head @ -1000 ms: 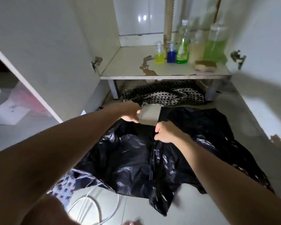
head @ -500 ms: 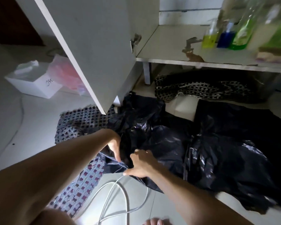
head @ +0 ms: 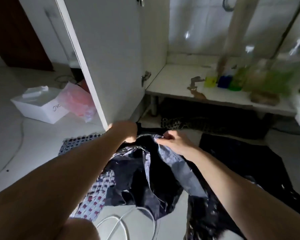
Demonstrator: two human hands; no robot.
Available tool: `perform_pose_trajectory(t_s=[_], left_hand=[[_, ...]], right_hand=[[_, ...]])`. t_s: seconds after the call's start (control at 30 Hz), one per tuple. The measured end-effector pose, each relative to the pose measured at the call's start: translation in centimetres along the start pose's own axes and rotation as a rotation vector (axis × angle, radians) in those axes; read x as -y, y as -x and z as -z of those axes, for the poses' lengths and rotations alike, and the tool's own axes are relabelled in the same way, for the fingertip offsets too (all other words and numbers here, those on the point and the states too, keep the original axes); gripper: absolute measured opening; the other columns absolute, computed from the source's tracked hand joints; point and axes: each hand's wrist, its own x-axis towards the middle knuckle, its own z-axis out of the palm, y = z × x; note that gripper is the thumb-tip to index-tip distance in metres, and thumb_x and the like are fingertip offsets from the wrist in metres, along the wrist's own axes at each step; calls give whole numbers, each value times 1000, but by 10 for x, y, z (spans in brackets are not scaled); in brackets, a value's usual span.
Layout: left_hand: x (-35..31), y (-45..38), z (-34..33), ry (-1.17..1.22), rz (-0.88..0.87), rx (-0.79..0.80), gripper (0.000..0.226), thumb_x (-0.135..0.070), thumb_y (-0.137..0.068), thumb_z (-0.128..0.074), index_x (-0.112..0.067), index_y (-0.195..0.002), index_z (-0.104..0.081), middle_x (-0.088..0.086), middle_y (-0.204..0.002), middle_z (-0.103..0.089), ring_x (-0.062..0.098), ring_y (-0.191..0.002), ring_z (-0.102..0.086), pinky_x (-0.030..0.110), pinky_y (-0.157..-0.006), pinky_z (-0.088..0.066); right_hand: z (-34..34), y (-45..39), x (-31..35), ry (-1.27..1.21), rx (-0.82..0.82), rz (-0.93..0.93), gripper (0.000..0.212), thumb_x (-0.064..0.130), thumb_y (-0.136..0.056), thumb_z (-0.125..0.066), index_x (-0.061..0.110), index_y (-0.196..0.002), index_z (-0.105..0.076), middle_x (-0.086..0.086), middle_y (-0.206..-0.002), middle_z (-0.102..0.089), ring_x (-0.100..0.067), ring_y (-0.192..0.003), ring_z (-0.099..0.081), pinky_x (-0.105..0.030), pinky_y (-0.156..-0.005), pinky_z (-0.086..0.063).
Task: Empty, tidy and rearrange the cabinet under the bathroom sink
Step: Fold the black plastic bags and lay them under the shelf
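Up it comes: half a second back both hands were low at the near edge of the black plastic bag [head: 145,172], and now they have lifted that edge off the floor, toward the open cabinet. The left hand [head: 124,130] has travelled far and up, sitting just under the bottom corner of the cabinet door [head: 102,54], fingers curled down and clamped on the bag's rim. The left forearm runs long and straight from the near left corner. The right hand [head: 174,142] is beside it, a little to the right, knuckles up, thumb and fingers pinching the same rim, with the forearm angling in from the near right. Between the two hands the bag's edge is stretched taut, and the rest hangs down in folds, its lower part draped over the patterned mat [head: 95,196] and the white cable [head: 121,220] on the floor.

A second black bag [head: 246,160] lies flat to the right, on the tiles. Under the cabinet, at the far side, a dark netted cloth [head: 185,125] is bunched up. On the cabinet floor [head: 173,84], far right, stand blurred bottles [head: 230,80] in yellow, blue and green. Out left past the door sits a white box [head: 42,106] with a pink bag [head: 80,101] touching it.
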Motion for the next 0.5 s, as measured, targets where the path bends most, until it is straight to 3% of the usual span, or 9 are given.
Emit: perform_pose_trajectory(t_s=[0.07,0.17,0.27,0.33,0.43,0.5], left_hand=[[-9,14,41,101,67,-215,38,-17,-83,-57,-16,-120,-60,8,-120,-63,32,-112,-60,49,-96,-46],[-33,37,96,96,60,-438,30,-10,-84,-55,-14,-112,-62,7,-112,-64,31,-108,-61,55,-104,-35],[-58,61,143,39,41,-593,30,-7,-85,-52,-13,-114,-61,7,-111,-64,30,-107,-61,58,-108,-27],[-69,71,171,36,31,-667,29,-8,-84,-55,-14,-112,-62,7,-110,-64,30,-106,-61,59,-109,-23],[-96,82,200,85,-26,-796,20,-10,-82,-57,-18,-100,-64,1,-84,-59,28,-99,-63,63,-109,-19],[-125,93,209,104,-125,-872,13,-18,-84,-63,-22,-96,-66,-3,-81,-60,25,-101,-61,67,-108,-15]], right_hand=[[39,3,8,77,-74,39,33,38,-81,-70,18,-63,-51,4,-60,-50,-14,-59,-49,-26,-52,-31],[98,12,20,183,-197,77,21,34,-83,-68,15,-78,-60,-1,-73,-60,-17,-69,-55,-22,-55,-37],[151,32,23,304,-277,88,23,33,-87,-64,11,-88,-58,-4,-81,-58,-19,-76,-55,-23,-55,-35],[181,49,17,388,-328,59,23,30,-90,-60,8,-85,-54,-3,-76,-52,-21,-78,-54,-22,-52,-32],[215,77,10,463,-327,-35,24,31,-87,-63,11,-86,-49,-7,-83,-55,-25,-80,-55,-26,-56,-35],[228,92,13,387,-307,16,38,42,-78,-72,15,-91,-48,-7,-83,-58,-16,-70,-53,-26,-57,-37]])
